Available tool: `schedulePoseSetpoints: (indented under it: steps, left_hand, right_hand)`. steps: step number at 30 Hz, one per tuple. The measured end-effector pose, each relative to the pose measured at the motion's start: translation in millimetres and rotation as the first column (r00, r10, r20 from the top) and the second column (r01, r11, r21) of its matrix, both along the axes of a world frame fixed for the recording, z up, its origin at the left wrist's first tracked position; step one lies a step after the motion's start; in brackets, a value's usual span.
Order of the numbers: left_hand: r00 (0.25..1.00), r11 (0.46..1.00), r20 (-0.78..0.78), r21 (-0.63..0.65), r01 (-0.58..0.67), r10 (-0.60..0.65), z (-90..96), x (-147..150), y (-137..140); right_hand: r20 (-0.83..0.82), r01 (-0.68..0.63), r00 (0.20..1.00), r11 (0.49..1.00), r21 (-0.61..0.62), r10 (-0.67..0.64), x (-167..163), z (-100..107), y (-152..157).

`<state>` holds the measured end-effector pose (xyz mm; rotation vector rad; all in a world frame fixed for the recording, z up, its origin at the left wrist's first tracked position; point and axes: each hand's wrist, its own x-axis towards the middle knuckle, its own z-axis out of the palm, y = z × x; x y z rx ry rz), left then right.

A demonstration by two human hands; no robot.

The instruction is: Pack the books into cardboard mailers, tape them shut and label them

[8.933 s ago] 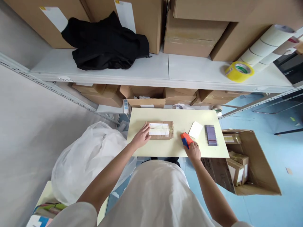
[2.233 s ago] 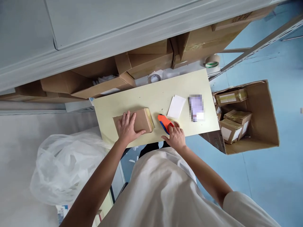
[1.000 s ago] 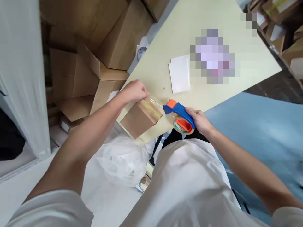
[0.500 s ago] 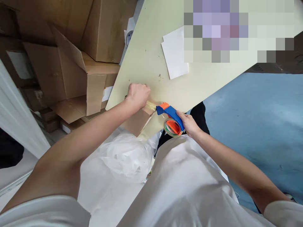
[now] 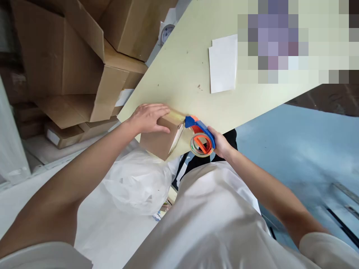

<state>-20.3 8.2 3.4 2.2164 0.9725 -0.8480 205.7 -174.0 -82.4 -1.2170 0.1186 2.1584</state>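
A small brown cardboard box sits at the near corner of the pale table, with a strip of clear tape on its top. My left hand lies over the box, fingers stretched across the top and thumb apart on the near side. In my right hand is a blue and orange tape dispenser, gripped by its handle, with a roll of clear tape in it. The dispenser's head is beside the right end of the box's top edge. Whether it touches the box I cannot tell.
White papers lie on the pale table. Large open cartons stand at the left, and a tape roll is beyond the table's far edge. A white plastic bag bulges below the box. Upper right is pixelated.
My left hand has opened from a closed shape and shifted left along the box, uncovering more of its top. The tape dispenser stays by the box's right end, slightly tilted. The view has turned.
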Motion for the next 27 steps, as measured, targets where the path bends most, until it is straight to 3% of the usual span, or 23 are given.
schedulePoseSetpoints:
  steps: [3,6,8,11,13,18,23,27]
  left_hand:
    - [0.961,0.959,-0.082,0.125,-0.254,0.266,6.0,-11.1,-3.3]
    - [0.878,0.855,-0.079,0.285,-0.433,0.472,10.8,-16.8,-17.5]
    - [0.861,0.797,0.008,0.373,-0.475,0.509,11.1,-13.2,-31.4]
    - [0.876,0.787,0.088,0.405,-0.466,0.474,9.3,0.0,-48.3]
    - [0.868,0.785,0.093,0.390,-0.482,0.487,8.9,7.8,-53.3]
    - [0.810,0.719,0.114,0.402,-0.567,0.575,10.5,11.5,-55.7]
    - [0.798,0.692,0.147,0.424,-0.584,0.584,8.5,9.6,-59.6]
    - [0.793,0.687,0.162,0.417,-0.595,0.588,8.3,9.8,-61.9]
  right_hand:
    - [0.070,-0.097,0.994,0.988,0.122,0.089,1.3,-4.1,50.9]
    - [0.198,-0.231,0.962,0.948,0.220,0.189,4.4,-8.1,110.1]
    - [0.252,-0.337,0.929,0.900,0.276,0.271,5.7,-7.0,140.9]
    - [0.305,-0.503,0.855,0.810,0.300,0.418,5.5,1.6,162.9]
    - [0.346,-0.569,0.815,0.753,0.330,0.464,4.5,8.2,164.0]
    - [0.494,-0.666,0.742,0.589,0.458,0.454,-0.6,12.7,156.0]
    - [0.612,-0.754,0.642,0.522,0.398,0.462,5.6,13.3,142.2]
    - [0.679,-0.823,0.548,0.462,0.331,0.489,39.9,17.2,86.6]
